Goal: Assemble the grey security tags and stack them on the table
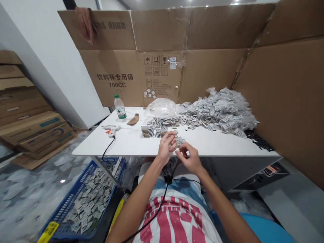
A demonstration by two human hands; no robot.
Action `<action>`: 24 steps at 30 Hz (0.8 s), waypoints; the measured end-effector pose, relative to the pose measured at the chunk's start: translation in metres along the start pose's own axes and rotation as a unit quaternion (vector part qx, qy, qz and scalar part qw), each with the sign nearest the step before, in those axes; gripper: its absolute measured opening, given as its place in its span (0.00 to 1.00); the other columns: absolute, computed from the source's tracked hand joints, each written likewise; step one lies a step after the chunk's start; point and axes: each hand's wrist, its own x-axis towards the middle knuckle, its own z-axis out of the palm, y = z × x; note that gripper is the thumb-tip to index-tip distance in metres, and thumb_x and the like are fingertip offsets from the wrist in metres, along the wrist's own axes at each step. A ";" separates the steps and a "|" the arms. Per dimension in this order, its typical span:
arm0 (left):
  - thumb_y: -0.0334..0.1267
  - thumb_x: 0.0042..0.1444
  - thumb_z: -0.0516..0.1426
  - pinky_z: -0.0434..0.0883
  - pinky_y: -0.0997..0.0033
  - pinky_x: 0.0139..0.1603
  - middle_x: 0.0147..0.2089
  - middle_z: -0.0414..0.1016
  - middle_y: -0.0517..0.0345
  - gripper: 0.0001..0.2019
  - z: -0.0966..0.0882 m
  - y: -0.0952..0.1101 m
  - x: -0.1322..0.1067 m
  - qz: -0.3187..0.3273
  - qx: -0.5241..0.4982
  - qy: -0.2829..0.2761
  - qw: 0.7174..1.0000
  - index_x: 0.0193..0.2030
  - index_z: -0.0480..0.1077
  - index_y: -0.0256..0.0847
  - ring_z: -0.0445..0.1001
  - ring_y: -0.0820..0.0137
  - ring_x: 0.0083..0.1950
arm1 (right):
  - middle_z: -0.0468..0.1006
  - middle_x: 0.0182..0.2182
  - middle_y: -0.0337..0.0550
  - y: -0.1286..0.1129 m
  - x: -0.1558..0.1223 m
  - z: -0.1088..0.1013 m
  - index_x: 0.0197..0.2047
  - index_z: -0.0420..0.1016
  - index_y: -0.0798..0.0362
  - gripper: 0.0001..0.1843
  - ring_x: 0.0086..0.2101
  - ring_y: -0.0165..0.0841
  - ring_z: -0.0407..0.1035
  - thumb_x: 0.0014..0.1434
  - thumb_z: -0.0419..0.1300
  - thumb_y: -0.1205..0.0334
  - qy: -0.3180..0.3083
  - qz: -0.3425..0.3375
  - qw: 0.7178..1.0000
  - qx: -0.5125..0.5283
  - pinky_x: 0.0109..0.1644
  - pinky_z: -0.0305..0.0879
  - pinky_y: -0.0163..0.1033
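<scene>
My left hand (166, 146) is raised over the front edge of the table, fingers curled in together; whatever lies in them is hidden or too small to name. Close beside it, my right hand (189, 157) has thumb and fingertips drawn together in a pinch, and I cannot make out a thing between them. Just behind the hands lies a small stack of grey slotted pieces (180, 141). Further left on the table stand neat stacks of similar flat pieces (147, 132), with loose grey-and-white slotted pieces (193, 120) strewn behind.
A big heap of bagged pieces (224, 109) fills the back right, near small black parts (260, 141). At left are a glue gun (112, 129), a brown curved scrap (133, 119) and a bottle (119, 108). Cardboard walls (212, 71) enclose the table. A blue basket (73, 189) stands below.
</scene>
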 end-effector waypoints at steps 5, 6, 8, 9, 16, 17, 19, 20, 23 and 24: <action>0.39 0.67 0.61 0.51 0.80 0.18 0.29 0.49 0.68 0.05 0.026 0.031 -0.019 -0.047 -0.165 0.046 0.984 0.45 0.70 0.42 0.43 0.82 0.21 | 0.70 0.28 0.39 -0.028 -0.009 0.012 0.37 0.66 0.43 0.15 0.27 0.36 0.65 0.67 0.64 0.45 -0.051 -0.039 0.997 0.031 0.33 0.66 0.44; 0.37 0.68 0.61 0.51 0.81 0.18 0.29 0.49 0.68 0.04 0.028 0.035 -0.021 -0.060 -0.193 0.055 0.978 0.44 0.70 0.41 0.44 0.82 0.21 | 0.70 0.27 0.38 -0.031 -0.009 0.014 0.36 0.66 0.44 0.16 0.27 0.36 0.65 0.68 0.64 0.45 -0.043 -0.045 0.997 0.038 0.33 0.66 0.43; 0.33 0.68 0.61 0.51 0.83 0.18 0.29 0.49 0.68 0.03 0.030 0.040 -0.025 -0.073 -0.260 0.061 0.961 0.45 0.70 0.40 0.46 0.83 0.20 | 0.69 0.26 0.36 -0.034 -0.008 0.018 0.34 0.65 0.45 0.17 0.26 0.34 0.64 0.67 0.65 0.46 -0.023 -0.064 0.996 0.054 0.32 0.65 0.41; 0.32 0.68 0.62 0.52 0.84 0.18 0.29 0.50 0.68 0.04 0.030 0.041 -0.027 -0.079 -0.291 0.058 0.952 0.45 0.70 0.39 0.47 0.84 0.20 | 0.69 0.25 0.35 -0.034 -0.007 0.019 0.34 0.65 0.45 0.18 0.25 0.33 0.64 0.67 0.67 0.47 -0.012 -0.074 0.995 0.063 0.31 0.64 0.40; 0.31 0.69 0.62 0.52 0.88 0.17 0.30 0.56 0.68 0.05 0.039 0.038 -0.042 -0.113 -0.367 0.049 0.922 0.48 0.70 0.40 0.55 0.86 0.21 | 0.74 0.26 0.34 -0.032 -0.011 0.024 0.35 0.68 0.47 0.20 0.25 0.32 0.68 0.61 0.74 0.47 0.051 -0.056 0.993 0.087 0.30 0.64 0.37; 0.32 0.69 0.62 0.52 0.89 0.18 0.30 0.56 0.67 0.05 0.041 0.038 -0.043 -0.114 -0.365 0.050 0.923 0.48 0.70 0.40 0.55 0.86 0.21 | 0.75 0.26 0.35 -0.032 -0.012 0.024 0.35 0.69 0.48 0.20 0.26 0.33 0.69 0.61 0.74 0.47 0.057 -0.052 0.994 0.083 0.30 0.65 0.37; 0.33 0.69 0.63 0.53 0.89 0.18 0.30 0.55 0.68 0.06 0.043 0.038 -0.044 -0.111 -0.359 0.053 0.925 0.48 0.70 0.41 0.55 0.85 0.21 | 0.76 0.27 0.35 -0.032 -0.014 0.025 0.35 0.69 0.48 0.20 0.27 0.33 0.70 0.60 0.74 0.48 0.071 -0.048 0.994 0.072 0.32 0.66 0.38; 0.34 0.69 0.63 0.54 0.89 0.19 0.31 0.55 0.68 0.07 0.044 0.038 -0.044 -0.107 -0.358 0.053 0.926 0.49 0.70 0.41 0.55 0.85 0.22 | 0.76 0.27 0.35 -0.033 -0.014 0.025 0.35 0.68 0.48 0.20 0.27 0.33 0.70 0.60 0.74 0.48 0.080 -0.047 0.993 0.068 0.32 0.66 0.38; 0.40 0.68 0.64 0.58 0.88 0.21 0.31 0.56 0.67 0.10 0.046 0.036 -0.044 -0.090 -0.355 0.044 0.930 0.45 0.69 0.40 0.57 0.84 0.23 | 0.74 0.28 0.33 -0.034 -0.012 0.027 0.36 0.67 0.48 0.20 0.26 0.31 0.68 0.60 0.74 0.50 0.108 -0.042 0.991 0.059 0.31 0.65 0.36; 0.43 0.68 0.65 0.59 0.87 0.21 0.31 0.56 0.66 0.12 0.046 0.035 -0.044 -0.085 -0.352 0.039 0.931 0.42 0.68 0.39 0.57 0.84 0.24 | 0.74 0.28 0.33 -0.034 -0.010 0.028 0.36 0.67 0.47 0.19 0.26 0.31 0.68 0.60 0.73 0.51 0.117 -0.040 0.990 0.060 0.32 0.65 0.36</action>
